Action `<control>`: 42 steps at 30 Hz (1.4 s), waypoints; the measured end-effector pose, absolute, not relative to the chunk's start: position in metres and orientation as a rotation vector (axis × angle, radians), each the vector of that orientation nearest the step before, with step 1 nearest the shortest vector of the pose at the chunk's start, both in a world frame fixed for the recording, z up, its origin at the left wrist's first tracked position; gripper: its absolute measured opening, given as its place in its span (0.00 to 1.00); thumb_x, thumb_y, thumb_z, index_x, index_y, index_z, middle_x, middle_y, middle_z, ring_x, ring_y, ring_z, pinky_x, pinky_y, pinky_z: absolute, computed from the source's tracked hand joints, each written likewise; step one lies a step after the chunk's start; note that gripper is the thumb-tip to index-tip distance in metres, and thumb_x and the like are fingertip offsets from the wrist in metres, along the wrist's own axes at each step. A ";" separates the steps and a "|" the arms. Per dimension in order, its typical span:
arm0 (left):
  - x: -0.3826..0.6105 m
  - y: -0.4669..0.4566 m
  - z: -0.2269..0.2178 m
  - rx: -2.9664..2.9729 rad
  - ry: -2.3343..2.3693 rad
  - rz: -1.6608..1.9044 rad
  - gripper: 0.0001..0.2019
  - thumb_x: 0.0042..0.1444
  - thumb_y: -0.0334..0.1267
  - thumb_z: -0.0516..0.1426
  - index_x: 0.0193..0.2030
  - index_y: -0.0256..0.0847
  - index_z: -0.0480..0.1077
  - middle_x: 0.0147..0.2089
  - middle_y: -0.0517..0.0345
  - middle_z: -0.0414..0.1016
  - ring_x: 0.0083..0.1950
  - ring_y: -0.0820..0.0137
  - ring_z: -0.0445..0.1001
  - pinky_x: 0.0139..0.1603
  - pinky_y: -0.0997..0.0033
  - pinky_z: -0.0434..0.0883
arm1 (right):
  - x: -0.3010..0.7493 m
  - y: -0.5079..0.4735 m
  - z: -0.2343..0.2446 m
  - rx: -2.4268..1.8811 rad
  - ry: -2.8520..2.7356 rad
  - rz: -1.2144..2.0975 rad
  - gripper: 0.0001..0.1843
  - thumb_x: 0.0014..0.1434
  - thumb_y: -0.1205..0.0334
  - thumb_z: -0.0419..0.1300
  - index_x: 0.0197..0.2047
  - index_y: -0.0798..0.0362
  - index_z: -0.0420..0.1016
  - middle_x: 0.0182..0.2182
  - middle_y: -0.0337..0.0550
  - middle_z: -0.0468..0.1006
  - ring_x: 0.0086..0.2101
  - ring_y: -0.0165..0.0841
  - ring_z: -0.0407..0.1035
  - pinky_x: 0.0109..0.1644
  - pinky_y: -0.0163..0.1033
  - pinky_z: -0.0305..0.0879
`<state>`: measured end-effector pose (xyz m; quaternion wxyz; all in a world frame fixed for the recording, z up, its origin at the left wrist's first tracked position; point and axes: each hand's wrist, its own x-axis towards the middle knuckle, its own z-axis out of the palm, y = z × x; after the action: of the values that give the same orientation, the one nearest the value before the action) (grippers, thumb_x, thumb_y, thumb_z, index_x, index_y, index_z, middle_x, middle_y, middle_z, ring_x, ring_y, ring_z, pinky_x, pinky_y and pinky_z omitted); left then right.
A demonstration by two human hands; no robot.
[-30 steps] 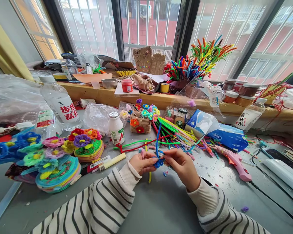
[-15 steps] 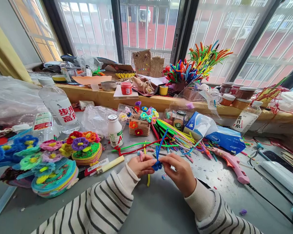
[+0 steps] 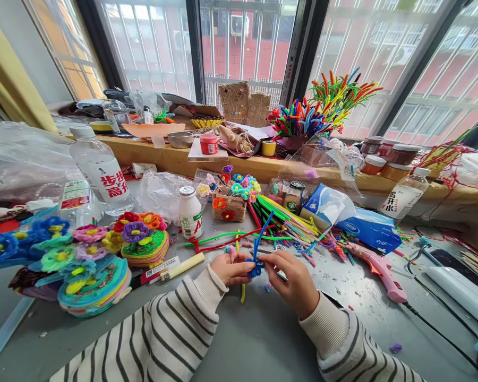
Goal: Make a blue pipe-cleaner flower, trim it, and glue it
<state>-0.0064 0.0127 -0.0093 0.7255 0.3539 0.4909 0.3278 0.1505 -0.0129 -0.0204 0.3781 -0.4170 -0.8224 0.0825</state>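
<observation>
Both of my hands meet over the grey table, working on a blue pipe cleaner (image 3: 256, 269) whose lower part is curled into small loops. Its straight end sticks up and leans right above the fingers. My left hand (image 3: 231, 268) pinches the loops from the left. From the right, my right hand (image 3: 290, 275) is closed on the same piece with thumb and forefinger; something dark and shiny shows partly at its palm. A pink and blue fuzzy bit (image 3: 230, 251) sits at my left fingers. Below them a yellow pipe cleaner (image 3: 243, 293) lies on the table.
Finished fuzzy flowers (image 3: 78, 270) stand at the left, near a white bottle (image 3: 190, 213) and a small flower basket (image 3: 229, 208). Loose pipe cleaners (image 3: 287, 217) lie behind my hands. A pink glue gun (image 3: 378, 270) with a black cord and a blue tissue pack (image 3: 368, 228) are at the right.
The view has shifted slightly, so the table items appear a little further right. My hands keep hold of the blue pipe cleaner, its loops turned slightly and its upright end tilted a little more.
</observation>
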 end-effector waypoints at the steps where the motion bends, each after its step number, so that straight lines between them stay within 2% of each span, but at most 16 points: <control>1: -0.007 0.013 -0.009 0.774 1.079 0.729 0.19 0.22 0.37 0.63 0.25 0.34 0.64 0.19 0.63 0.70 0.23 0.77 0.69 0.24 0.79 0.66 | 0.152 -0.012 -0.020 -1.068 -2.108 0.197 0.12 0.51 0.70 0.48 0.39 0.53 0.65 0.28 0.43 0.68 0.32 0.31 0.61 0.35 0.36 0.59; 7: -0.007 0.011 -0.012 0.770 1.061 0.714 0.18 0.22 0.35 0.63 0.23 0.33 0.62 0.19 0.61 0.70 0.22 0.76 0.69 0.25 0.78 0.67 | 0.156 -0.008 -0.020 -1.022 -2.186 0.059 0.09 0.51 0.70 0.48 0.37 0.53 0.65 0.29 0.43 0.68 0.31 0.31 0.60 0.34 0.36 0.59; 13: -0.007 0.010 -0.015 0.766 1.054 0.800 0.22 0.24 0.30 0.63 0.25 0.39 0.53 0.13 0.73 0.63 0.19 0.75 0.68 0.22 0.74 0.67 | 0.153 -0.011 -0.017 -0.965 -2.224 -0.078 0.07 0.51 0.70 0.49 0.33 0.54 0.66 0.27 0.43 0.68 0.29 0.30 0.60 0.32 0.34 0.59; 20: -0.005 0.009 -0.021 0.904 1.045 0.886 0.23 0.23 0.31 0.62 0.23 0.40 0.50 0.12 0.74 0.62 0.17 0.77 0.65 0.21 0.72 0.68 | 0.151 -0.013 -0.013 -0.992 -2.227 -0.105 0.06 0.50 0.69 0.50 0.29 0.54 0.68 0.26 0.42 0.67 0.28 0.30 0.59 0.31 0.34 0.58; 29: -0.005 0.006 -0.025 1.215 1.071 1.044 0.20 0.29 0.30 0.60 0.26 0.40 0.50 0.13 0.74 0.61 0.17 0.79 0.63 0.22 0.77 0.62 | 0.143 -0.017 -0.017 -1.151 -1.992 0.160 0.02 0.44 0.69 0.54 0.24 0.54 0.66 0.28 0.41 0.60 0.31 0.31 0.57 0.33 0.37 0.57; 34: -0.003 -0.001 -0.019 1.414 1.180 1.163 0.17 0.33 0.33 0.58 0.28 0.42 0.52 0.15 0.70 0.61 0.19 0.76 0.65 0.23 0.75 0.63 | 0.137 -0.020 -0.013 -1.198 -1.830 0.311 0.04 0.42 0.70 0.55 0.20 0.54 0.63 0.26 0.40 0.58 0.30 0.31 0.56 0.32 0.38 0.57; 39: 0.002 -0.011 -0.010 1.699 1.230 1.255 0.11 0.39 0.33 0.54 0.28 0.43 0.52 0.20 0.64 0.63 0.25 0.71 0.68 0.30 0.71 0.66 | 0.133 -0.022 -0.015 -1.284 -1.645 0.445 0.05 0.42 0.68 0.55 0.18 0.55 0.62 0.26 0.40 0.57 0.28 0.31 0.56 0.30 0.37 0.56; 42: 0.004 -0.015 -0.011 1.924 1.302 1.317 0.06 0.42 0.32 0.52 0.28 0.43 0.56 0.25 0.61 0.64 0.28 0.70 0.69 0.33 0.71 0.64 | 0.131 -0.021 -0.018 -1.292 -1.462 0.697 0.07 0.41 0.65 0.56 0.18 0.55 0.61 0.24 0.38 0.58 0.24 0.28 0.55 0.25 0.34 0.54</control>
<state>0.0040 -0.0153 -0.0106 0.2337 0.7006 0.4740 0.4795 0.1312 -0.0214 -0.0180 0.5098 -0.5367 -0.6069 0.2894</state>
